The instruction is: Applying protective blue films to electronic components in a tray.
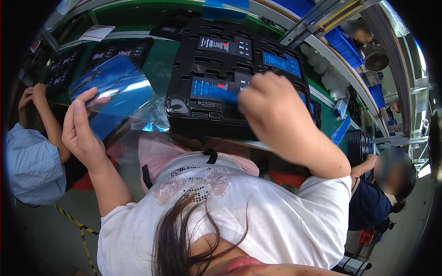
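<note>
In front of me sits a stack of black plastic trays point(181, 73). Its top tray holds several flat black battery packs point(224, 46) with printed labels; some, like the pack at the near left point(207, 89), look blue on the face. My right hand point(271, 108) is over the near side of this tray, its fingers curled together at the right end of that near pack. Its fingertips are partly hidden, so I cannot tell what they pinch. Left of the trays, my raised left hand point(85, 126) holds a clear blue film sheet point(122, 85) between thumb and fingers.
More black trays point(117, 51) lie along the green bench point(159, 57) at the left. Crumpled clear film point(154, 120) hangs by the stack's near left corner. Co-workers sit at both sides; one's hands point(37, 92) are far left. Blue bins point(343, 46) stand on a shelf at right.
</note>
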### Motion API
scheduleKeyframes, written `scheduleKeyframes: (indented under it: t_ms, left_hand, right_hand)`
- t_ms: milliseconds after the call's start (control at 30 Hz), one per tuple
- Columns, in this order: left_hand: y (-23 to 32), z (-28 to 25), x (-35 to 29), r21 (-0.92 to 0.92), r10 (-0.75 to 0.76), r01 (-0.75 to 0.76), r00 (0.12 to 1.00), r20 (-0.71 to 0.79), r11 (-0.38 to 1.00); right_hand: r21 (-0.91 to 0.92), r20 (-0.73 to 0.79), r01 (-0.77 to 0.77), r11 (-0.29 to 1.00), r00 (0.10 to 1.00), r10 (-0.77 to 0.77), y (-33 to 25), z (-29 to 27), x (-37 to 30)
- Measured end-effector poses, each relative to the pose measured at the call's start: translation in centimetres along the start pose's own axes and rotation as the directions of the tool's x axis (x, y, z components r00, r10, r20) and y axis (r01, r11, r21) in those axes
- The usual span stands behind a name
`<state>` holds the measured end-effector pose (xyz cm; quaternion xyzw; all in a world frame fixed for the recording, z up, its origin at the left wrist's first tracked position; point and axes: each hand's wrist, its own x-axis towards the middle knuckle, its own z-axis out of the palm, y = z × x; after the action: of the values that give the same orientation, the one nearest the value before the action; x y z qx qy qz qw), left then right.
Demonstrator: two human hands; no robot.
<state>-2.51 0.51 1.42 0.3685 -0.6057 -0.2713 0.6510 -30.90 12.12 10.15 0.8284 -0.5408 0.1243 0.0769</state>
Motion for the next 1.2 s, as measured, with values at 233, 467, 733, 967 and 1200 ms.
scheduleKeyframes:
  t_ms: [233, 467, 733, 967, 1200]
  left_hand:
    - [-0.8, -0.3, 0.2, -0.067, 0.035, -0.034, 0.999, 0.010, 0.997]
    - [-0.1, 0.1, -0.3, -0.157, -0.020, 0.021, 1.000, 0.009, 0.987]
    - [-1.0, -0.8, -0.5, -0.124, -0.023, 0.022, 1.000, -0.013, 0.992]
    - [-0.6, -0.6, -0.4, -0.154, -0.052, 0.052, 0.999, 0.005, 0.987]
    - [-0.6, -0.6, -0.2, -0.078, -0.021, 0.020, 1.000, -0.015, 0.997]
  right_hand:
    - [0.457, -0.003, 0.028, 0.889, 1.000, -0.029, 0.2, -1.7, -0.4]
    - [0.530, 0.344, -0.608, 0.591, 0.791, 0.506, 3.7, -0.8, 2.3]
    - [0.481, 0.412, -0.626, 0.614, 0.779, 0.473, 4.1, 0.3, 3.3]
    - [0.453, 0.435, -0.576, 0.680, 0.809, 0.396, 4.6, 0.4, 3.3]
    - [0.475, 0.443, -0.557, 0.681, 0.820, 0.363, 4.9, 0.4, 3.1]
